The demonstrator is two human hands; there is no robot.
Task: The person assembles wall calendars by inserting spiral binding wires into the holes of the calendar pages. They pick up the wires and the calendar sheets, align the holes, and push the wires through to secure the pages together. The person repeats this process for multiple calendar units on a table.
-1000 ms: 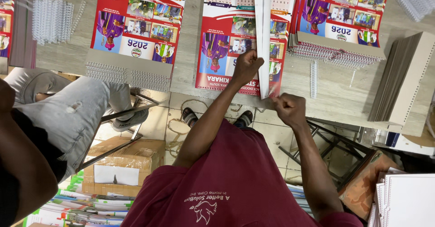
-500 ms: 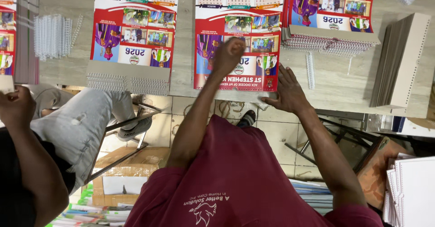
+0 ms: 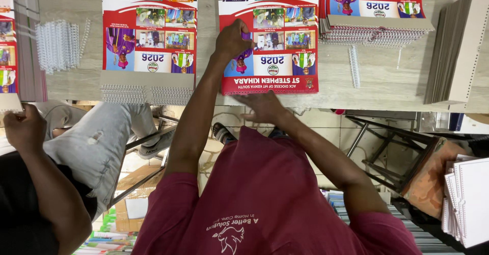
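Wooden table [image 3: 356, 89], calendar [image 3: 285, 56] under left hand [image 3: 232, 40]

The calendar [image 3: 269, 41] runs off the top edge; the lower hand [image 3: 260, 107] is motion-blurred, its fingers too smeared to tell apart.

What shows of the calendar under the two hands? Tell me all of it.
The calendar is a glossy red and white paper sheet with month grids, small photos and a red title band. It lies flat at the edge of the pale table. The curled left hand presses it; the right hand touches its near edge.
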